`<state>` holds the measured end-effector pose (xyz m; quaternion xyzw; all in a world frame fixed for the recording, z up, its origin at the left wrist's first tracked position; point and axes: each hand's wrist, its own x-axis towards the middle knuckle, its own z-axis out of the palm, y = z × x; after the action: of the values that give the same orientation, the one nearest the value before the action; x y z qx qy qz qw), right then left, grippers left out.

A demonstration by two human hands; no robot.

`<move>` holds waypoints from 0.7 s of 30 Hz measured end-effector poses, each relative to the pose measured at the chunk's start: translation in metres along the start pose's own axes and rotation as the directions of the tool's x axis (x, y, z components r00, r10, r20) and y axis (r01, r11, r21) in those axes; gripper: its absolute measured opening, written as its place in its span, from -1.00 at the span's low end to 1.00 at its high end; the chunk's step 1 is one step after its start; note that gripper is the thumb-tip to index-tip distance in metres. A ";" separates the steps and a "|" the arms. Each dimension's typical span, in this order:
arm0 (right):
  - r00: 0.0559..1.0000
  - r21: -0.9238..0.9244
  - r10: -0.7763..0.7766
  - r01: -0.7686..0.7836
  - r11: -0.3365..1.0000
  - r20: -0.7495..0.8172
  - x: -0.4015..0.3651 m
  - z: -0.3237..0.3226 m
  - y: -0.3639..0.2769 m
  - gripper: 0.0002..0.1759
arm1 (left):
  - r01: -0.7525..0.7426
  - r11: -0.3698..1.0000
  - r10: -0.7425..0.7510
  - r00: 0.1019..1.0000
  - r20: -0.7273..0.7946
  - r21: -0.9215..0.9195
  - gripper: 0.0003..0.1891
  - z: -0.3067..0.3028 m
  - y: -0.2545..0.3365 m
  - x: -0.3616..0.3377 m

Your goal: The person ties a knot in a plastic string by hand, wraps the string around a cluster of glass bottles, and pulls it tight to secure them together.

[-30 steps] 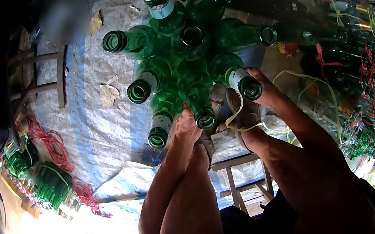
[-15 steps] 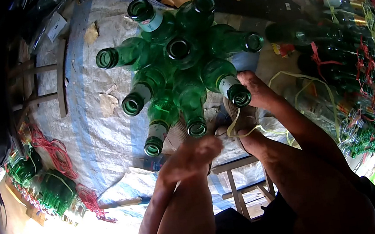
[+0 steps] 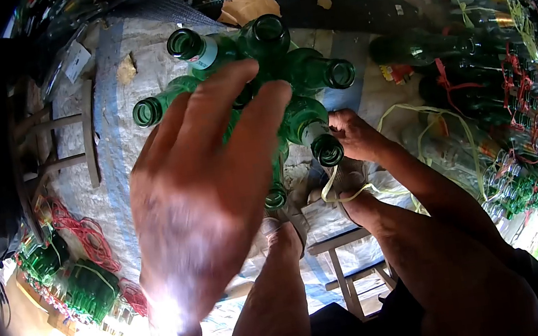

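Note:
A cluster of green glass bottles (image 3: 265, 41) stands upright and fans outward between my feet. Over its near left side reaches my left hand (image 3: 190, 172), large in view, with thumb and fingers apart and nothing held. It hides several of the bottles. Beside the right-hand bottle (image 3: 312, 124) is my right hand (image 3: 355, 135), low down, its fingers curled in against the cluster. What those fingers grip is hidden. A pale yellow strip (image 3: 348, 196) loops below this hand and trails off to the right.
Tied bottle bundles (image 3: 488, 61) are stacked along the right. More green bottles (image 3: 83, 287) and a pink cord (image 3: 81, 229) lie at the left. A wooden frame (image 3: 88, 131) rests on the pale sheet (image 3: 108, 74). Below me is a wooden stool (image 3: 337, 261).
My left hand has risen from near my left knee to above the bottles, its fingers spreading. The view has shifted slightly. My right hand stays beside the same bottle.

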<state>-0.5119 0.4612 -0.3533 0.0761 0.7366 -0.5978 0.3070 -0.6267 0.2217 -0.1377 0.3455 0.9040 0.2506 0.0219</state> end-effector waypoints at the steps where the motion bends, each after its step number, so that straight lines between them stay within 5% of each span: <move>1: 1.000 0.018 -0.013 0.013 1.000 -0.006 -0.001 0.003 0.004 -0.74 | -0.009 0.999 0.007 0.999 0.049 0.039 -0.61 0.006 -0.006 0.002; 3: 0.999 0.045 -0.046 0.047 0.998 -0.023 0.003 0.004 0.010 -0.73 | 0.079 0.997 -0.082 0.987 0.141 0.025 -0.63 0.010 -0.006 0.005; 14: 1.000 -0.047 -0.006 0.006 0.999 -0.015 -0.001 -0.002 -0.009 -0.69 | 0.272 0.960 -0.265 0.959 0.099 -0.064 -0.68 0.005 -0.009 -0.004; 21: 1.000 0.008 -0.002 0.002 1.000 -0.021 -0.001 0.003 0.002 -0.67 | 0.209 0.978 -0.208 0.964 0.166 0.007 -0.73 0.004 -0.007 0.003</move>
<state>-0.5091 0.4596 -0.3541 0.0829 0.7377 -0.5999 0.2984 -0.6325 0.2207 -0.1447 0.2681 0.9291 0.2219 0.1252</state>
